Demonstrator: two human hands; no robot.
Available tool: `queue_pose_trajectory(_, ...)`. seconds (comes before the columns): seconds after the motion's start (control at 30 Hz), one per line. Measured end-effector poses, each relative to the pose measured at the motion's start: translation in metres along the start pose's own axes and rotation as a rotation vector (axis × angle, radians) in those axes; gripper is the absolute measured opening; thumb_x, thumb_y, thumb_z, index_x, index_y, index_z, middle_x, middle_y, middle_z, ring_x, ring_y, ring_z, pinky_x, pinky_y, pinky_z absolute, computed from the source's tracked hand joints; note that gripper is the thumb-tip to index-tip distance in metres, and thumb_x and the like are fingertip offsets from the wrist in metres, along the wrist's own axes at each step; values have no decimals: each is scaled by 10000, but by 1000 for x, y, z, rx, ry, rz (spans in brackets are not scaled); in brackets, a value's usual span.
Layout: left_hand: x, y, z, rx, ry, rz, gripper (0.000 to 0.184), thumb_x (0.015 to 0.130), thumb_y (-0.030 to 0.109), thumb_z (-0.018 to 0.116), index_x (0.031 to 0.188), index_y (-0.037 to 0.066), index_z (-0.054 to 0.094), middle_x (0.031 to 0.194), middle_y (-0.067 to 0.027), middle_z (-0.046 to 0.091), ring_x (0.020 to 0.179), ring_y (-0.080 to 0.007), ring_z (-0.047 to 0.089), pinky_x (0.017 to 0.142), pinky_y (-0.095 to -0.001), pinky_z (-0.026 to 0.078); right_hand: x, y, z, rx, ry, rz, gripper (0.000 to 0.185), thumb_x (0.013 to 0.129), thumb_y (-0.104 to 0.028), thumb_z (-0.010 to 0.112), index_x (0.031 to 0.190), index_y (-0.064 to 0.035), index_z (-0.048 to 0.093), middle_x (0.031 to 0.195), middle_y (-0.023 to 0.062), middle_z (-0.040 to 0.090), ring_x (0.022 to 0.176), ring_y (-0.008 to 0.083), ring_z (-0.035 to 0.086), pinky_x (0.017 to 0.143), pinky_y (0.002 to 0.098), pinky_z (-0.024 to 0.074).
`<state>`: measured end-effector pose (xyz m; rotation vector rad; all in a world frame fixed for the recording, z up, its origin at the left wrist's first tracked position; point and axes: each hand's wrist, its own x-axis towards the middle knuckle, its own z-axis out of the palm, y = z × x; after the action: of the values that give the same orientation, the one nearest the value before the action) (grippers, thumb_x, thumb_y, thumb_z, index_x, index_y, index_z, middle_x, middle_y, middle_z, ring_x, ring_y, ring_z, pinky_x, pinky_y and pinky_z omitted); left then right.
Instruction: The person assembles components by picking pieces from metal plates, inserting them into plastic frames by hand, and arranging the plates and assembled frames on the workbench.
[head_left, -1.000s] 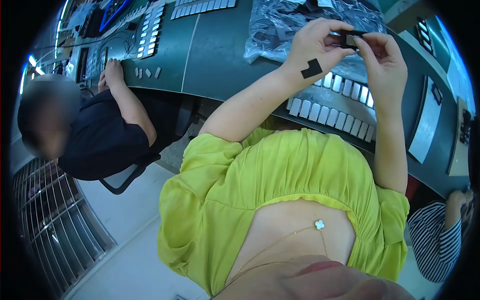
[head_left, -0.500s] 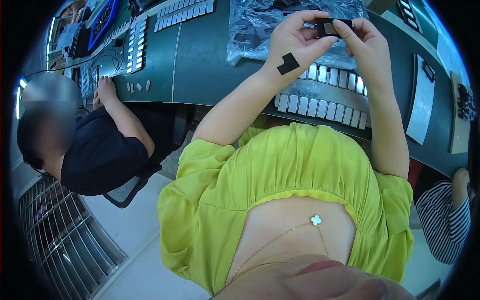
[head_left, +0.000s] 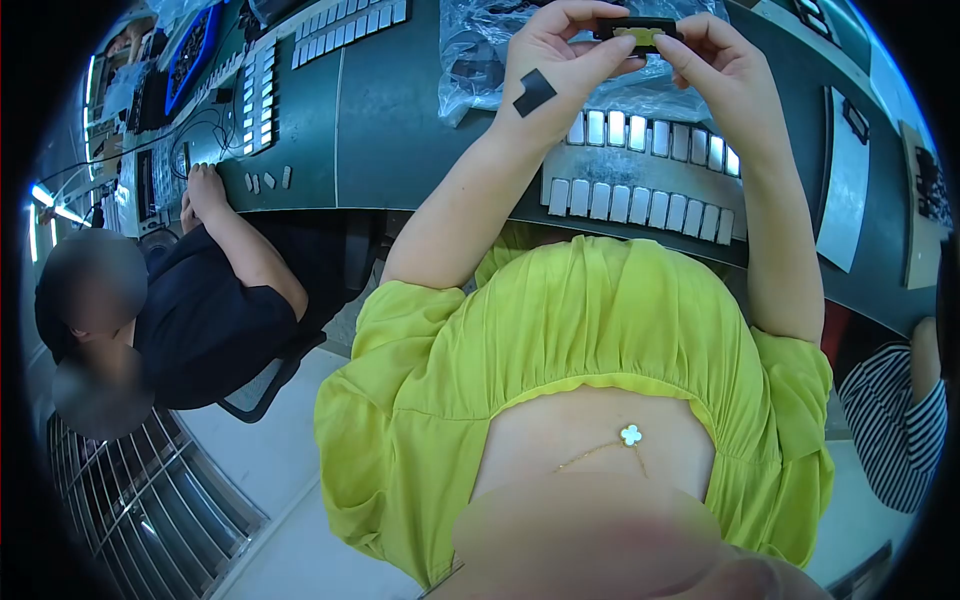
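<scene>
Between the fingertips of both hands is a small black rectangular frame (head_left: 608,28) with a yellow-green, shiny middle. My left hand (head_left: 560,50) pinches its left end, thumb on the near side and fingers behind. My right hand (head_left: 722,65) grips the right end, its thumb near the middle part. A black notched patch (head_left: 535,92) lies on my left wrist. Below the hands, a metal plate (head_left: 640,166) bears two rows of silver rectangular pieces. Just behind the frame lies a clear plastic bag (head_left: 470,65) with dark pieces in it.
A co-worker in black (head_left: 215,320) sits at the left, arm on the green table (head_left: 385,120). More plates with silver pieces (head_left: 350,30) and a blue-edged tray (head_left: 190,60) lie beyond. A white strip (head_left: 845,200) lies right; a striped sleeve (head_left: 890,430) shows there.
Both hands and the frame now appear higher and slightly left in view. The frame's middle, greyish before, now looks yellow-green. My left thumb has shifted onto the frame's near side.
</scene>
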<state>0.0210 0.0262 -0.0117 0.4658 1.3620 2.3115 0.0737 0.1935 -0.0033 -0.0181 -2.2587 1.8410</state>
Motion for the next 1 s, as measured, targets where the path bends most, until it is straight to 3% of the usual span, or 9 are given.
queue_pose_trajectory(0.13,1,0,-1,-33,19,-30,218,840,-17,569,1053,-28,521,991,-120,585,885,-166,605,765,-265,538,2,-25,4,150,2,173,67,828,-62,604,799,-14,568,688,-4,573,601,48,530,536,179,417)
queue_pose_trajectory(0.33,7,-1,-7,-79,-19,-95,192,853,6,562,1039,-22,526,983,-110,593,879,-186,616,762,-306,552,7,-21,4,113,-16,213,103,829,-76,610,765,-40,539,640,-19,539,548,41,503,504,174,401)
queue_pose_trajectory(0.43,10,5,-10,-103,-8,-246,191,893,86,526,1059,-8,525,988,-110,598,884,-211,624,768,-322,552,9,-7,-2,122,-31,290,76,821,-78,618,810,-39,553,651,-13,547,551,47,508,504,175,402)
queue_pose_trajectory(0.5,12,10,-12,-236,-53,-350,228,926,169,477,1081,7,521,1000,-118,601,890,-230,629,769,-327,549,11,15,-13,250,-150,299,205,849,-264,608,805,-65,585,637,-21,490,547,40,428,503,170,334)
queue_pose_trajectory(0.7,17,4,-19,-217,-79,-408,255,916,206,486,1089,23,523,1010,-124,608,889,-260,630,767,-319,543,14,21,-10,484,-210,441,213,842,-266,607,749,-80,560,615,-35,462,524,28,403,469,166,315)
queue_pose_trajectory(0.77,14,-2,-21,-131,-85,-388,259,895,208,520,1079,26,531,1011,-134,611,868,-290,633,749,-322,542,10,22,-7,399,-187,411,193,836,-254,615,777,-76,573,639,-34,481,541,29,422,487,162,335)
queue_pose_trajectory(0.83,13,-5,-18,-67,-111,-282,252,806,21,619,1035,-35,530,946,-119,586,843,-190,631,734,-260,550,6,12,-3,305,-147,377,177,830,-243,623,806,-72,585,663,-32,499,559,30,442,504,158,354)
queue_pose_trajectory(0.93,8,8,-9,79,-152,-276,221,846,84,587,1023,-40,539,936,-135,591,843,-216,627,740,-306,554,-1,-3,-9,172,-115,253,202,815,-200,641,963,-67,607,808,-18,579,681,51,518,606,178,405)
queue_pose_trajectory(1.0,9,14,-4,135,-156,-294,225,869,124,565,1030,-33,541,954,-145,591,879,-238,620,757,-332,540,-7,-16,-33,202,38,206,143,814,-140,632,916,-51,587,742,-10,570,622,54,518,558,179,407)
